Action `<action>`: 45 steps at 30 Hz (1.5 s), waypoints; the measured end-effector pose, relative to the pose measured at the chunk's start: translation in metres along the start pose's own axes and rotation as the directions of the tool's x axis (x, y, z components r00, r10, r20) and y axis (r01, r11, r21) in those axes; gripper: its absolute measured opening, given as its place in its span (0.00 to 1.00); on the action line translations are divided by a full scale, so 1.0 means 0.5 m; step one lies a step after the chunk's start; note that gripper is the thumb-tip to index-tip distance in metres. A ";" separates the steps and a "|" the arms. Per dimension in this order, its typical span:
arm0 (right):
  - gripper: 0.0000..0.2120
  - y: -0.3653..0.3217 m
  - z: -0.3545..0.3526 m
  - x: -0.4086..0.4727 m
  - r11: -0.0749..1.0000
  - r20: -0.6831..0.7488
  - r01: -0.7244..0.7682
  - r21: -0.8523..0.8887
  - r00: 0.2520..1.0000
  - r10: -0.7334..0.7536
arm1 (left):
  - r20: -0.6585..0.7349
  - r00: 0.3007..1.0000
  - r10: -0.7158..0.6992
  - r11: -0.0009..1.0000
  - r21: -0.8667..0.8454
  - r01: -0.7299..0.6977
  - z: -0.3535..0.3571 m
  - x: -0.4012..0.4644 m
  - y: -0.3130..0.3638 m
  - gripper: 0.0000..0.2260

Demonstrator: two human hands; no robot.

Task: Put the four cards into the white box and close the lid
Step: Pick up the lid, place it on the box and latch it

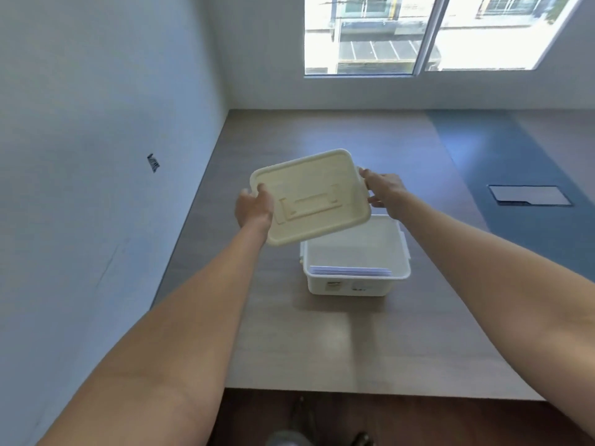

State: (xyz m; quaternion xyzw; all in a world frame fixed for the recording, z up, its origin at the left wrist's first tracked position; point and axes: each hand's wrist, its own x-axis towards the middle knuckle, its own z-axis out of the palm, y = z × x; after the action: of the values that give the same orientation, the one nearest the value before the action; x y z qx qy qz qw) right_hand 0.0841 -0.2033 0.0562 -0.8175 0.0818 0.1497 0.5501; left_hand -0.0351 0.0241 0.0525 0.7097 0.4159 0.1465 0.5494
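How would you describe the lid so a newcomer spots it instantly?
Start at the wooden table below the window; a white box sits on it. The lid is tilted above it, between left hand and right hand. It is cream-coloured.

One head-worn wide view, looking forward and down over your own arms.

You saw the scene from standing height at the near edge of the table [322, 342], facing the far wall and its window [418, 33]. The lens sat close enough that both forearms filled the lower corners, the left hand [254, 207] and right hand [384, 193] meeting mid-frame. There was no second view to share anything with.
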 end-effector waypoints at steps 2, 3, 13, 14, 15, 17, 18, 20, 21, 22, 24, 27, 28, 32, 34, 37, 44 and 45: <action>0.25 0.038 -0.048 -0.009 0.999 -0.026 -0.039 0.012 0.999 0.039 | 0.061 0.998 0.013 0.999 0.040 -0.016 0.029 -0.018 0.007 0.27; 0.27 0.059 -0.070 -0.011 0.999 -0.045 -0.051 0.015 0.998 0.051 | 0.087 0.996 0.022 0.997 0.069 -0.028 0.045 -0.024 0.007 0.25; 0.26 0.203 -0.129 -0.049 0.992 -0.137 -0.089 -0.092 0.988 0.076 | 0.229 0.973 0.021 0.976 0.205 -0.070 0.126 -0.073 -0.057 0.11; 0.26 0.210 -0.127 -0.052 0.989 -0.146 -0.093 -0.117 0.986 0.075 | 0.240 0.971 0.010 0.974 0.218 -0.064 0.127 -0.072 -0.064 0.14; 0.24 0.218 -0.126 -0.054 0.985 -0.160 -0.097 -0.141 0.984 0.074 | 0.248 0.969 0.000 0.971 0.230 -0.059 0.129 -0.070 -0.071 0.18; 0.23 0.233 -0.125 -0.057 0.980 -0.183 -0.102 -0.172 0.981 0.071 | 0.261 0.965 -0.011 0.970 0.239 -0.054 0.131 -0.064 -0.084 0.22; 0.22 0.240 -0.125 -0.058 0.978 -0.188 -0.109 -0.175 0.979 0.076 | 0.270 0.963 -0.020 0.970 0.239 -0.047 0.132 -0.061 -0.090 0.23; 0.21 0.252 -0.126 -0.059 0.974 -0.188 -0.130 -0.183 0.978 0.095 | 0.288 0.957 -0.034 0.971 0.237 -0.037 0.132 -0.054 -0.101 0.22; 0.20 0.258 -0.126 -0.059 0.972 -0.189 -0.136 -0.193 0.977 0.100 | 0.299 0.954 -0.039 0.969 0.244 -0.037 0.133 -0.053 -0.109 0.22; 0.20 0.263 -0.126 -0.059 0.969 -0.187 -0.142 -0.201 0.977 0.105 | 0.307 0.951 -0.041 0.967 0.253 -0.040 0.135 -0.051 -0.117 0.21; 0.18 0.276 -0.125 -0.056 0.966 -0.179 -0.148 -0.214 0.978 0.111 | 0.313 0.949 -0.040 0.964 0.261 -0.045 0.140 -0.049 -0.134 0.21; 0.14 0.298 -0.125 -0.050 0.966 -0.174 -0.150 -0.212 0.978 0.114 | 0.322 0.946 -0.026 0.968 0.244 -0.056 0.148 -0.051 -0.154 0.21; 0.13 0.303 -0.126 -0.049 0.966 -0.175 -0.150 -0.210 0.978 0.113 | 0.322 0.947 -0.026 0.971 0.232 -0.052 0.150 -0.049 -0.160 0.21; 0.14 0.304 -0.130 -0.044 0.968 -0.151 -0.168 -0.186 0.979 0.141 | 0.323 0.946 -0.030 0.977 0.210 -0.041 0.152 -0.038 -0.179 0.20; 0.13 0.303 -0.129 -0.039 0.968 -0.154 -0.173 -0.182 0.977 0.146 | 0.315 0.949 -0.020 0.981 0.188 -0.042 0.152 -0.039 -0.184 0.19; 0.11 0.306 -0.127 -0.034 0.972 -0.171 -0.178 -0.156 0.974 0.151 | 0.319 0.948 0.000 0.990 0.135 -0.046 0.153 -0.039 -0.193 0.18; 0.18 0.301 -0.140 -0.048 0.851 0.097 -0.450 0.272 0.892 0.441 | 0.411 0.838 -0.359 0.920 0.003 0.392 0.155 -0.054 -0.196 0.19; 0.20 0.303 -0.138 -0.047 0.819 0.150 -0.489 0.299 0.872 0.466 | 0.441 0.811 -0.385 0.905 0.010 0.425 0.154 -0.055 -0.198 0.17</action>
State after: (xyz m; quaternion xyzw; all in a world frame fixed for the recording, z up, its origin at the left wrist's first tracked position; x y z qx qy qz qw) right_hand 0.0272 -0.3258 -0.0443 -0.6620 0.2885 0.2954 0.6255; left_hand -0.0433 -0.0422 -0.0569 0.5942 0.4180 -0.1169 0.6772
